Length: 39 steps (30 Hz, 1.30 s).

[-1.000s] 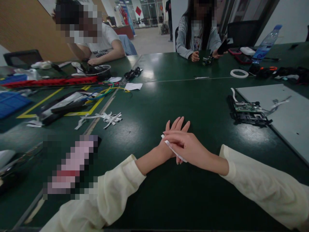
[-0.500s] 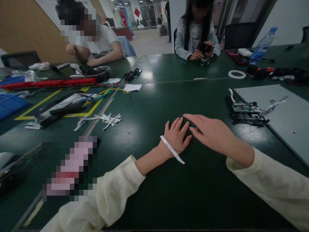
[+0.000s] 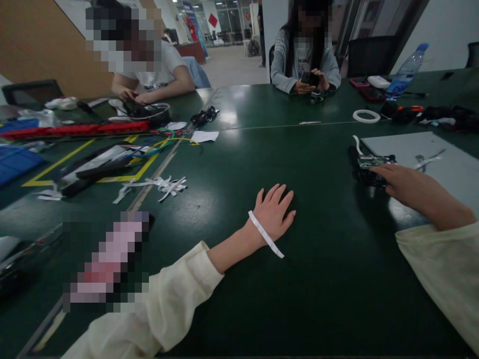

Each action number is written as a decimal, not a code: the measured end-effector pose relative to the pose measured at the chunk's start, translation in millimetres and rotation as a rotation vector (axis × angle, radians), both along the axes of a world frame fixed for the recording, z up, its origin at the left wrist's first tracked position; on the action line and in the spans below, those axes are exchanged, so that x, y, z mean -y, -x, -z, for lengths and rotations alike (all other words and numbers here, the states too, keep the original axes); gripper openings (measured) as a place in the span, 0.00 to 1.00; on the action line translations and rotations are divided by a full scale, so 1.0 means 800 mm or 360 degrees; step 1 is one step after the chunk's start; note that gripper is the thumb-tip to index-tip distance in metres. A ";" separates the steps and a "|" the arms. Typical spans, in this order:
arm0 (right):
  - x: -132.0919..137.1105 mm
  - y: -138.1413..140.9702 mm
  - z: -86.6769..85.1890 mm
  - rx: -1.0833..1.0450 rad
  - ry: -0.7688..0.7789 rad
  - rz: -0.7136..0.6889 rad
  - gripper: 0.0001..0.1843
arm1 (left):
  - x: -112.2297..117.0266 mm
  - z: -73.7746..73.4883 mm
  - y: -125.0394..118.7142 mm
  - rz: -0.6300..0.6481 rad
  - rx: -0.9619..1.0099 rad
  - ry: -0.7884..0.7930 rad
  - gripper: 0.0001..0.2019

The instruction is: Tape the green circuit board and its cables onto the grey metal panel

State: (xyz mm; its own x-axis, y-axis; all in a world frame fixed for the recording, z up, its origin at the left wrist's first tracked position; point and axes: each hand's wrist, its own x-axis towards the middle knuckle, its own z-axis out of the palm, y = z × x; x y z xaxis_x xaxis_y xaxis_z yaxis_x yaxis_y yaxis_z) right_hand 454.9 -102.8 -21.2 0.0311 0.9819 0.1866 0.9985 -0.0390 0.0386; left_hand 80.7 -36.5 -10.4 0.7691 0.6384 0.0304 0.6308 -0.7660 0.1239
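My left hand (image 3: 272, 215) lies palm down on the dark green table (image 3: 239, 309), fingers spread. A thin white strip (image 3: 275, 246) lies across the back of that hand. On the right, my right hand (image 3: 415, 188) reaches over a black frame (image 3: 355, 167) with a green circuit board (image 3: 370, 160). Its fingers are stretched out at the board's near side, thumb apart. Whether the fingertips touch the frame I cannot tell. A short white strip (image 3: 357, 144) sticks up from the frame's far left corner.
A grey panel (image 3: 404, 142) lies beside the board. Left are crumpled white strips (image 3: 172, 187), a blurred pink phone-shaped object (image 3: 112, 259) and a black and silver device (image 3: 97, 167). A white tape ring (image 3: 366, 116) and a water bottle (image 3: 406, 75) stand farther back. Two people sit opposite.
My right hand has moved from beside my left hand rightward to the circuit board frame. My left hand and the strip on it have stayed in place.
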 end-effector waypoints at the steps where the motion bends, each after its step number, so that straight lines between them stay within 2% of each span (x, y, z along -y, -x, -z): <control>1: -0.001 0.000 -0.001 0.0091 0.0052 -0.0007 0.27 | 0.000 0.000 0.000 0.0004 0.0004 -0.0002 0.26; 5: -0.006 0.004 -0.003 0.0317 0.0115 0.0074 0.19 | -0.002 0.003 0.002 0.0032 0.0045 -0.0017 0.26; 9: -0.009 0.010 -0.006 0.0420 0.0036 0.0085 0.07 | -0.003 0.006 0.003 0.0041 0.0061 -0.0022 0.26; 11: -0.009 0.013 -0.009 0.0483 -0.0052 0.0080 0.05 | -0.003 0.006 0.003 0.0044 0.0066 -0.0027 0.26; 17: -0.003 0.005 -0.014 0.0630 -0.0646 0.0230 0.06 | -0.002 0.007 0.003 0.0051 0.0071 -0.0041 0.26; 21: 0.002 -0.018 -0.018 0.0665 -0.1001 0.0232 0.08 | -0.003 0.008 0.003 0.0052 0.0082 -0.0046 0.26; 24: 0.008 -0.033 -0.030 0.0746 -0.1285 0.0180 0.10 | -0.004 0.009 0.003 0.0050 0.0099 -0.0046 0.26; 27: 0.012 -0.030 -0.046 0.0743 -0.1561 -0.0020 0.13 | -0.004 0.009 0.003 0.0054 0.0121 -0.0025 0.25; 29: 0.015 -0.012 -0.053 0.0662 -0.1601 -0.0188 0.14 | -0.003 0.008 0.002 0.0052 0.0146 -0.0005 0.25; 31: 0.017 0.018 -0.056 0.0576 -0.1463 -0.0394 0.10 | -0.002 0.007 0.002 0.0035 0.0214 0.0018 0.26; 33: 0.019 0.057 -0.055 0.0480 -0.1218 -0.0692 0.04 | -0.004 0.006 0.002 0.0012 0.0352 0.0059 0.28; 36: 0.021 0.118 -0.050 0.0349 -0.0799 -0.1189 0.08 | -0.017 0.009 0.005 -0.0047 0.0742 0.0201 0.27; 39: 0.023 0.164 -0.046 0.0276 -0.0751 -0.1448 0.07 | -0.034 0.014 0.007 -0.0168 0.1172 0.0403 0.20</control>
State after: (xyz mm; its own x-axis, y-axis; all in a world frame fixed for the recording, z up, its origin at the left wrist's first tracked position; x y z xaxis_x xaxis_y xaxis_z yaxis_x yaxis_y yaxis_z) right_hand 323.9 -121.4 15.6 -0.7490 0.4467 0.4893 0.6402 0.6781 0.3610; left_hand 75.4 -9.1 -21.7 0.5425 0.7625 0.3526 0.3862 -0.5991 0.7014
